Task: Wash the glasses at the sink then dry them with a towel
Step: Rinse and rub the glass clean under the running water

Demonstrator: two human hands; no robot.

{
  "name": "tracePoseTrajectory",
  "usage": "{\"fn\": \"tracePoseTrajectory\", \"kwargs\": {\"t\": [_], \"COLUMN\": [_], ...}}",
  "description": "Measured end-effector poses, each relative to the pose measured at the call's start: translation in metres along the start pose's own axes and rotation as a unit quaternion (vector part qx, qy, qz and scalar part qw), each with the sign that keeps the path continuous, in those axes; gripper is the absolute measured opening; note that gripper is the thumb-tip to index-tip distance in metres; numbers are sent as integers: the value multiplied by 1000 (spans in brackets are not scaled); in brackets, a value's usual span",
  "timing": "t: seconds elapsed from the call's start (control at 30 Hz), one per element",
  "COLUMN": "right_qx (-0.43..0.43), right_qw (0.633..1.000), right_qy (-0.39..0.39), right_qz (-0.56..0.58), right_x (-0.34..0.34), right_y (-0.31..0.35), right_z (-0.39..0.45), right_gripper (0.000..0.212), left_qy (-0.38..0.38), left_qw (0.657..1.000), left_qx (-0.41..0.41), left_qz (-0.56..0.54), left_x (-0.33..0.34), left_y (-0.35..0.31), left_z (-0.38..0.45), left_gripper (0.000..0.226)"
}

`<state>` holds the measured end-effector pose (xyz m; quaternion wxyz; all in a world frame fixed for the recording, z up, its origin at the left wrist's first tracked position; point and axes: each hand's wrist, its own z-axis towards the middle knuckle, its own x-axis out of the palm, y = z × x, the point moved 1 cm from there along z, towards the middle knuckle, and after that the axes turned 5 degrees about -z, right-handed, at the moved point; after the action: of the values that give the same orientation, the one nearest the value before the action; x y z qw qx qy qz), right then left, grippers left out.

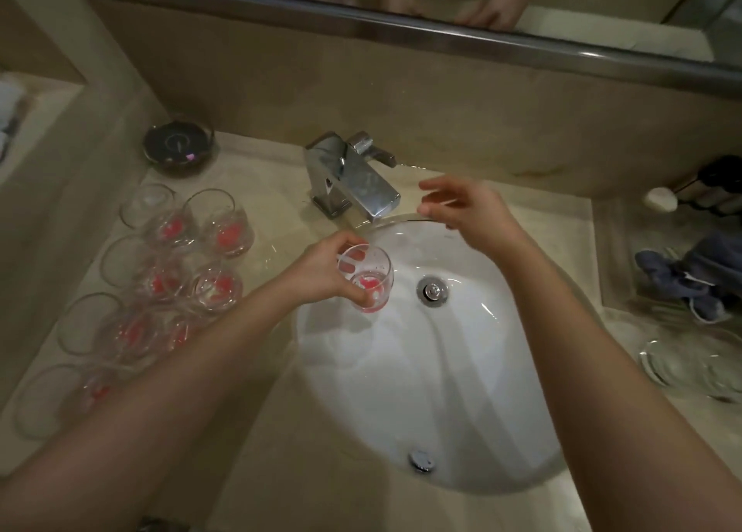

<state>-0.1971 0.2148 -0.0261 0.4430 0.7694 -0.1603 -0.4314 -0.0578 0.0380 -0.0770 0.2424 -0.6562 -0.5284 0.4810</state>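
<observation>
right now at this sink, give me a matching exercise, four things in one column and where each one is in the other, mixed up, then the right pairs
Things
1. held glass
2. faucet
3. dark round dish
4. blue towel

Places
A. on the counter right of the sink
B. at the back left of the counter, by the wall
C. in the left hand, over the basin
D. behind the basin, just left of the open right hand

Pairs: 1-C, 2-D, 3-B, 4-A
</observation>
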Motion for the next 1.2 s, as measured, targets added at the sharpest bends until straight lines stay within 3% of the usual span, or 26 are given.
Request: {"fn": "tracePoseTrajectory", "kwargs": {"t": [0.23, 0.53, 0.93, 1.2], "right_qx": [-52, -89, -86, -50], "right_qw": [998, 989, 994, 998], "right_qy": [-17, -9, 25, 19], "right_qz": [-44, -119, -66, -25], "right_x": [16, 22, 9, 8], "right_y": [35, 34, 27, 21], "right_z": [59, 83, 98, 94], "right_gripper": [47, 38, 38, 38], "left_qy": [-32, -36, -35, -28], "left_qw": [999, 997, 996, 992], "left_qx": [-1, -16, -23, -16], "left_qz": [-29, -69, -81, -121], "left_x": [0, 3, 6, 10], "left_y": [-14, -16, -16, -12], "left_z": [17, 28, 35, 32], "left_gripper": [78, 79, 78, 96]}}
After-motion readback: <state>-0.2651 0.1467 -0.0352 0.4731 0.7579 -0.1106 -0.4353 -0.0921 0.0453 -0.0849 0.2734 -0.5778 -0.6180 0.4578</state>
